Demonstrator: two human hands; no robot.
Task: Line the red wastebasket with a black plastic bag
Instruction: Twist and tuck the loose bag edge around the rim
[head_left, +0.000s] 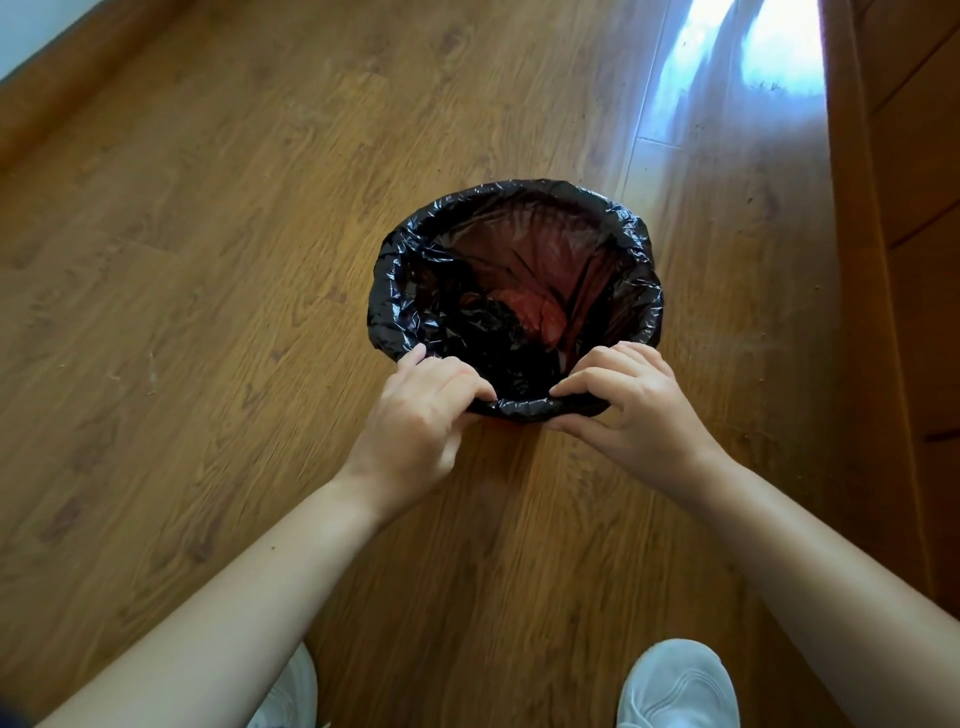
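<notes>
Wastebasket (550, 317) stands on the wood floor (208, 260), just ahead of the person's white shoes (680, 686), and almost none of it shows bare: only a red glow comes through the thin film on its inner wall. Over it sits the black bag (415, 291), its mouth turned outward and rolled down around the whole rim, crinkled but seated on the far and side arcs. Loose plastic bunches in the bottom on the left. Both hands work the near arc. The left hand (421, 410) has fingers curled together and pinched on the rolled edge; the right hand (634, 400) pinches the same edge a little way along, thumb under and fingers over. Between them the fold looks tight and thin.

By my judgement this is the closing step, tucking the last stretch of cuff over the lip. The next move probably calls for pulling that edge down evenly on the near side, then pressing the bunched film flat inside so the bag hangs to the bottom.
</notes>
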